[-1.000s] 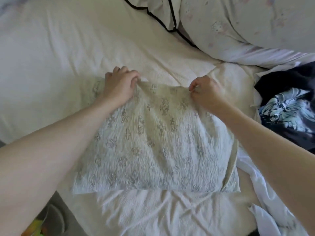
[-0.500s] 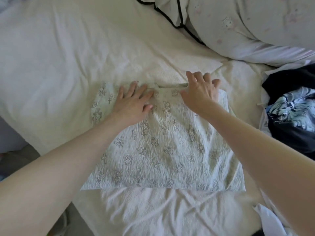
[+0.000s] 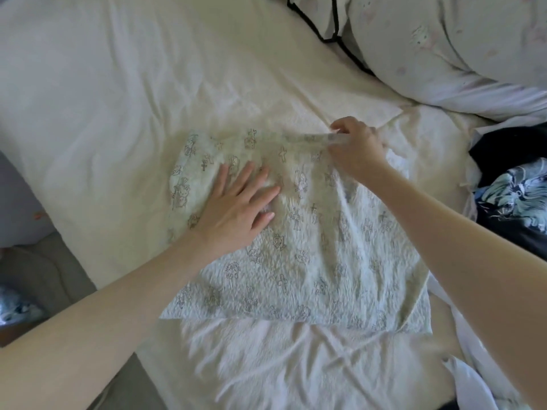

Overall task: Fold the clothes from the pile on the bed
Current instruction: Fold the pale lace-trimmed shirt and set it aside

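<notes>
**bedfolder_22:** Cream bedding (image 3: 124,93) is spread over the whole bed, with a pale pillow (image 3: 444,39) lying at the far right and the rest of the pile, a dark garment with a light blue print (image 3: 515,199), heaped at the right edge. The patterned white top (image 3: 310,261) is laid flat mid-bed, just beside that pile. So what's actually been changed in the last second?

**crease_checker:** Quite a bit. A second ago the far edge was being pinched by both hands. Half a second ago both palms were laid flat along it. Now only the left palm is kept down, and the far right corner has been picked up again. That's read as smoothing being finished and the next fold being started, probably the right side being brought over. Just a guess from how it's held though.

**bedfolder_22:** And the hand poses?

**crease_checker:** The left hand (image 3: 236,208) is pressed flat on the far left part of the top, fingers straight and spread apart, nothing gripped. The fabric seems to be anchored by it. The right hand (image 3: 355,149) is reached further out, fingers curled together and clamped on the top's far edge, which is pulled taut and lifted slightly. It's a bit motion-blurred, so exactly which fingers are doing the pinching can't be told.

**bedfolder_22:** So one piece is partly done, and the pile is still waiting.
</notes>
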{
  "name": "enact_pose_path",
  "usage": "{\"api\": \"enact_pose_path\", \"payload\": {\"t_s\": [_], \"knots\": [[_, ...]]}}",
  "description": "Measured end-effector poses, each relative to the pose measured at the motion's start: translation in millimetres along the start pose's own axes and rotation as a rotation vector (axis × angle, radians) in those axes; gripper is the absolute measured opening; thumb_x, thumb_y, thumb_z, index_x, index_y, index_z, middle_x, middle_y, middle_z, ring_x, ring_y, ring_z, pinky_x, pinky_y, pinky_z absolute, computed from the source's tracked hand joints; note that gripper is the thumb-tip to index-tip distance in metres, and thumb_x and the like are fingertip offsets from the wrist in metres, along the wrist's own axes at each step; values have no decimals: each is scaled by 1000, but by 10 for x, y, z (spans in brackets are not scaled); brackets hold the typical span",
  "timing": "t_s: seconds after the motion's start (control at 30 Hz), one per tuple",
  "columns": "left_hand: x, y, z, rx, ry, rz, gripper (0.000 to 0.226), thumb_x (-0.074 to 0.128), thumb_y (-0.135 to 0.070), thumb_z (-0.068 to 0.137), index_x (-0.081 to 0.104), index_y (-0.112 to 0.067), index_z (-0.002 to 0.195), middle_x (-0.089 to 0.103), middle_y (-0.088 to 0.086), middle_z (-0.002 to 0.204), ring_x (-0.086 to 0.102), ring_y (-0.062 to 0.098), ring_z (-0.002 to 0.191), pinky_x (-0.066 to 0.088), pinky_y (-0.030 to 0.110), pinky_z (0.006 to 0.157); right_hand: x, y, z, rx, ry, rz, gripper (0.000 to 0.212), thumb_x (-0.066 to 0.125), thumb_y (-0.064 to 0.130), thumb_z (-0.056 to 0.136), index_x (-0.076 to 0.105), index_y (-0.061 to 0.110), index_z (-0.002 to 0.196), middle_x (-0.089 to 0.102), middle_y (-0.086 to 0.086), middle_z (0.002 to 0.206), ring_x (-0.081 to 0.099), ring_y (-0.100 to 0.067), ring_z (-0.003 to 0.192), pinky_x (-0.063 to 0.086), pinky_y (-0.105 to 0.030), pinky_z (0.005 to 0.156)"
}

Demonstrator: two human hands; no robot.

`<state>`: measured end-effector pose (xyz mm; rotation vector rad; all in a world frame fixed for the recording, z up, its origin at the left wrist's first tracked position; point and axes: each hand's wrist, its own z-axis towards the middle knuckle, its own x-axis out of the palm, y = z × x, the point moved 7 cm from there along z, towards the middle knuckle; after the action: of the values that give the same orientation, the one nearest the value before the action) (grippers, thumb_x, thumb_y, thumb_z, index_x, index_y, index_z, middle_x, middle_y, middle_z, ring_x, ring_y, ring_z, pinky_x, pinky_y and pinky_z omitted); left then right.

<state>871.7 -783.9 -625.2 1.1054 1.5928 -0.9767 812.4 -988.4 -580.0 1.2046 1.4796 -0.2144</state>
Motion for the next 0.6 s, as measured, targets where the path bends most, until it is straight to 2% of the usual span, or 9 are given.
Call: {"api": "enact_pose_path", "payload": {"t_s": [0.07, 0.13, 0.17, 0.23, 0.3, 0.37, 0.43, 0.53, 0.6], "knots": [[84, 48, 24, -49, 75, 24, 63, 5, -59, 91, 9, -34, 149, -10, -1, 156, -14, 25, 144, -15, 53, 114, 132, 60, 3, -29, -12, -190, 53, 52, 14, 90, 37, 21, 141, 39, -5, 145, 30, -26, 136, 21, -51, 114], [94, 49, 68, -79, 106, 42, 64, 2, -59, 89, 6, -35, 149, -11, -1, 157, -15, 25, 144, -14, 55, 113, 194, 213, -125, -119, -114, -270, 54, 49, 21, 94, 30, 21, 145, 25, -4, 154, 15, -24, 144, 6, -53, 117], [70, 36, 73, -92, 108, 42, 64, 3, -58, 90, 6, -34, 149, -9, -1, 158, -15, 25, 144, -15, 56, 113, 224, 279, -249, -168, -158, -277, 51, 45, 25, 97, 30, 20, 145, 23, -4, 156, 12, -24, 145, 3, -54, 117], [-17, 4, 16, -121, 58, 5, 60, 8, -53, 94, 9, -31, 150, -5, 2, 159, -12, 26, 145, -17, 55, 111, 311, 344, -609, -256, -214, -260, 47, 40, 29, 99, 35, 17, 144, 25, -7, 155, 15, -26, 146, 4, -56, 116], [-135, -15, -151, -161, -73, -91, 55, 21, -46, 99, 18, -26, 150, 2, 5, 159, -6, 27, 146, -14, 55, 111, 431, 313, -1063, -320, -239, -202, 44, 39, 29, 99, 43, 14, 140, 32, -12, 152, 21, -29, 144, 7, -58, 115], [-216, -16, -414, -202, -211, -169, 51, 30, -41, 100, 27, -24, 148, 11, 6, 158, 3, 29, 145, -8, 56, 113, 584, 174, -1503, -319, -234, -167, 45, 36, 32, 99, 47, 13, 138, 35, -13, 150, 23, -30, 143, 10, -59, 115], [-191, -42, -688, -215, -267, -191, 52, 30, -41, 99, 29, -23, 147, 16, 7, 157, 7, 30, 145, -3, 58, 114, 742, -19, -1810, -274, -189, -174, 48, 33, 36, 99, 44, 14, 141, 34, -14, 150, 22, -30, 143, 10, -59, 114], [32, -28, -924, -229, -118, -163, 55, 25, -46, 98, 26, -26, 149, 11, 7, 158, 2, 31, 146, -1, 57, 115, 945, -315, -1874, -218, -32, -256, 55, 24, 47, 97, 23, 25, 147, 21, -9, 156, 11, -28, 145, 2, -57, 115], [208, 146, -883, -272, 48, -94, 58, 11, -54, 97, 10, -32, 150, -7, 4, 159, -13, 30, 144, -6, 56, 115, 996, -501, -1661, -206, 57, -391, 56, 13, 55, 95, 7, 33, 147, 6, -4, 158, -2, -22, 145, -4, -57, 115]]}}
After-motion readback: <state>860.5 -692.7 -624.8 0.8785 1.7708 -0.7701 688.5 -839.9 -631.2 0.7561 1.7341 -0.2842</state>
